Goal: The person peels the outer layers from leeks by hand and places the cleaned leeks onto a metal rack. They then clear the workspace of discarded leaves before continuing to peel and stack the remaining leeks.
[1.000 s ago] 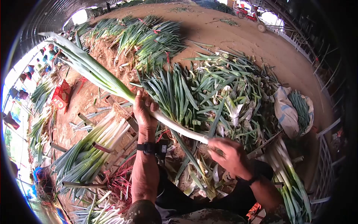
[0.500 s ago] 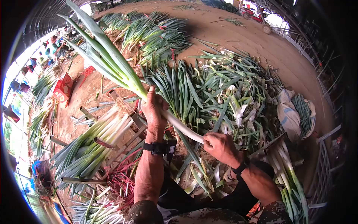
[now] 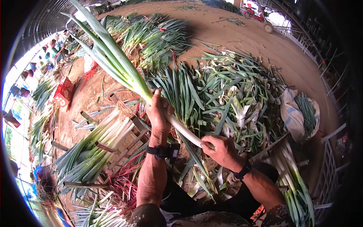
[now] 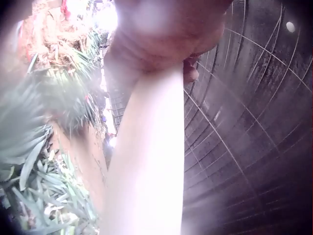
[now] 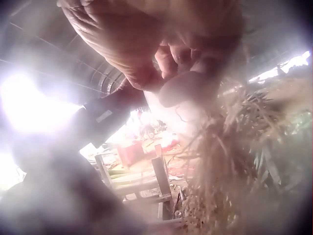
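Observation:
My left hand (image 3: 158,115) grips a long green onion (image 3: 184,131) around its upper white stalk, the thumb lying along it. Its green leaves (image 3: 121,66) fan out up and to the left. Lower down, my right hand (image 3: 220,150) pinches the stalk near its root end. In the left wrist view the bright white stalk (image 4: 146,161) runs down from the curled hand (image 4: 168,36). Stringy pale roots (image 5: 210,171) hang under the right hand's fingers (image 5: 176,90) in the right wrist view, which is partly blurred.
A rack (image 3: 106,146) at the left holds a bundle of green onions (image 3: 85,159), beside pink-red ties (image 3: 124,185). A heap of stripped leaves (image 3: 242,94) lies ahead. More onions (image 3: 295,181) lie at the right, near a white sack (image 3: 293,113). A red box (image 3: 64,92) stands far left.
The left hand has moved right and the onion's leaf end has swung up and right. The right hand's fingers, looser before, have closed on the stalk's lower end and shifted slightly left.

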`<state>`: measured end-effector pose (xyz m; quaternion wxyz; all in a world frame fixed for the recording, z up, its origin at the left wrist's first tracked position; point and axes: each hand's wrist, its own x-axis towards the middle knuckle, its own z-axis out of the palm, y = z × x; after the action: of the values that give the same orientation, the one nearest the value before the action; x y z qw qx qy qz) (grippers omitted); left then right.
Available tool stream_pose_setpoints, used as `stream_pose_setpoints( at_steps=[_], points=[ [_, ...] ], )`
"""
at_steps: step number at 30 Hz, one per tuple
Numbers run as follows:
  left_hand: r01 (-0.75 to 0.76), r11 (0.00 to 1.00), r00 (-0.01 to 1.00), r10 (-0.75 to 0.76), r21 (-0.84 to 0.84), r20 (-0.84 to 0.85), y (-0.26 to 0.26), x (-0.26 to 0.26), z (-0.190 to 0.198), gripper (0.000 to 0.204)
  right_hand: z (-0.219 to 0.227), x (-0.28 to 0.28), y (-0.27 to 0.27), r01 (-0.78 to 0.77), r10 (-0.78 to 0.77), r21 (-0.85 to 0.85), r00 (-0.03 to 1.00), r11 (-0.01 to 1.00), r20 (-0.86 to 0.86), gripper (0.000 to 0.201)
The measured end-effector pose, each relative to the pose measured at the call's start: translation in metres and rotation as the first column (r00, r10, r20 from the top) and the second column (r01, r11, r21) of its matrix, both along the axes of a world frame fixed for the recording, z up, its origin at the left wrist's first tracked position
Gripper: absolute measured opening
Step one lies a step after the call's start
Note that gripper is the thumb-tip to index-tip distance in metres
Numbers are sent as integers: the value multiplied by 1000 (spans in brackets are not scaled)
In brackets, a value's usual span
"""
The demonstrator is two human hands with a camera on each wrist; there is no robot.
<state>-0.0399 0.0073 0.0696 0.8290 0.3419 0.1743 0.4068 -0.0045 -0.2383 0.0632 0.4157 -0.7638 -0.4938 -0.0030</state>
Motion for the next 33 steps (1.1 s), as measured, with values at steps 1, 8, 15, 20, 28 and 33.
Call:
stream_pose_setpoints(
  at_steps=[1,8,15,20,28,33],
  points=[
    [9,1000,1000,-9,-3,9,-1,1,-1,35,-3,2,2,-4,4,-26,1000,1000,9,8],
    [43,999,997,-41,-30,69,-7,0,4,30,-19,9,4,55,-53,-25,997,998,51,10],
    [90,996,989,-87,-25,122,-4,0,2,32,6,0,9,-9,29,82,970,997,-241,15],
    [89,995,984,-80,-52,161,-9,3,-3,35,-12,5,8,-5,5,11,1000,1000,26,12],
    [275,961,890,-267,32,368,-11,-1,-4,39,-16,11,3,101,-99,-19,886,995,-454,9],
    [404,906,752,-406,122,519,-9,-2,-5,43,3,21,-8,199,7,148,574,969,-819,14]
  ],
)
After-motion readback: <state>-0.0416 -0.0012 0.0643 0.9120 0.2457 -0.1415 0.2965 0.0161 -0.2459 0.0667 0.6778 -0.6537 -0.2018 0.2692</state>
